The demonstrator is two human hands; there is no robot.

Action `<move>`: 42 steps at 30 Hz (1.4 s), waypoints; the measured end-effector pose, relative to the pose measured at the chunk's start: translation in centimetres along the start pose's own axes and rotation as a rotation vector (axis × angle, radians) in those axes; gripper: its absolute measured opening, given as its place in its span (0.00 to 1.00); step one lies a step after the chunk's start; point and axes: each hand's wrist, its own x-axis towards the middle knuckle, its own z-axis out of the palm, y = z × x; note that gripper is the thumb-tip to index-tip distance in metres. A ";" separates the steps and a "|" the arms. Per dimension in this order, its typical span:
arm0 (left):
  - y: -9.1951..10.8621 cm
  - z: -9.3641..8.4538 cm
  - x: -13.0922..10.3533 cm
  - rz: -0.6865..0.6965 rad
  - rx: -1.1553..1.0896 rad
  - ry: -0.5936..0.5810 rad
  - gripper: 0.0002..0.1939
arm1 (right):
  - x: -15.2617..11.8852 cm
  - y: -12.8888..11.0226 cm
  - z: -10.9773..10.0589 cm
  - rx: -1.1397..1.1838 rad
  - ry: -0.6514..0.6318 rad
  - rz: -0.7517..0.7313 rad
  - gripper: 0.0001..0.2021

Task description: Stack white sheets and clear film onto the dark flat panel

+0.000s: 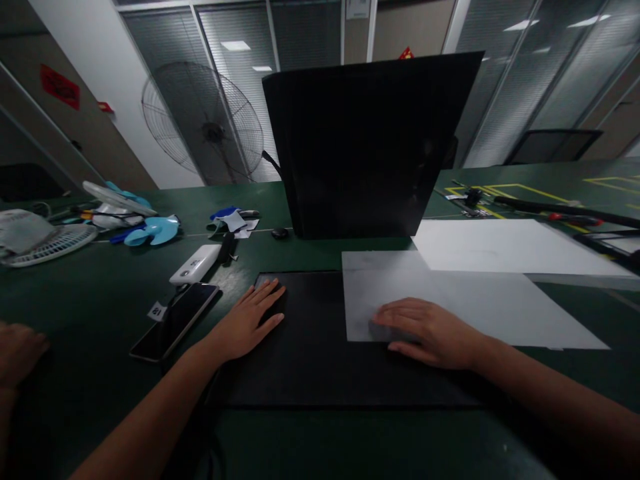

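A flat black panel (300, 360) lies on the table in front of me. My left hand (253, 323) rests on its left edge, palm down with the fingers spread, holding nothing. On the right, my right hand (425, 331) lies palm down, fingers stretched out, over the near edge of a thin whitish sheet (365, 287) that overlaps the black panel. The undersides of my right fingers are hidden. Behind the flat panel a large black panel (370, 147) stands upright; I cannot tell whether the two are joined.
Left of the panel lie a phone (175, 320) and a white device (196, 264). A small blue fan blade (155, 230) and fan parts are farther back. Another white sheet (510, 247) lies at right, near black rods (565, 208). Another person's hand (20, 353) is at far left.
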 end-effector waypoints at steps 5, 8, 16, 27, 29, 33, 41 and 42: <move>0.0 0.0 0.1 -0.006 0.003 -0.014 0.33 | -1.9 5.2 -0.5 -0.190 0.149 0.262 0.27; -0.2 0.2 0.0 -0.003 0.001 -0.009 0.33 | -3.8 8.8 -0.2 -0.293 0.128 0.446 0.34; -0.3 0.3 -0.1 0.007 -0.016 0.014 0.32 | -4.6 9.4 1.9 -0.263 -0.027 0.547 0.39; 0.2 -0.2 -0.1 -0.016 -0.014 -0.019 0.32 | -0.9 1.9 3.8 -0.188 -0.023 0.357 0.40; 0.3 -0.3 0.0 -0.020 -0.015 -0.027 0.32 | -0.8 2.0 3.5 -0.168 -0.029 0.365 0.40; 0.3 -0.3 0.0 -0.024 -0.009 -0.035 0.33 | -2.0 5.0 1.9 -0.217 0.058 0.452 0.37; 0.4 -0.3 0.0 -0.028 0.006 -0.051 0.33 | -7.1 13.2 -1.1 -0.159 -0.059 0.523 0.35; 0.4 -0.4 0.0 -0.028 0.004 -0.056 0.33 | -7.2 13.3 -1.0 -0.149 -0.084 0.519 0.35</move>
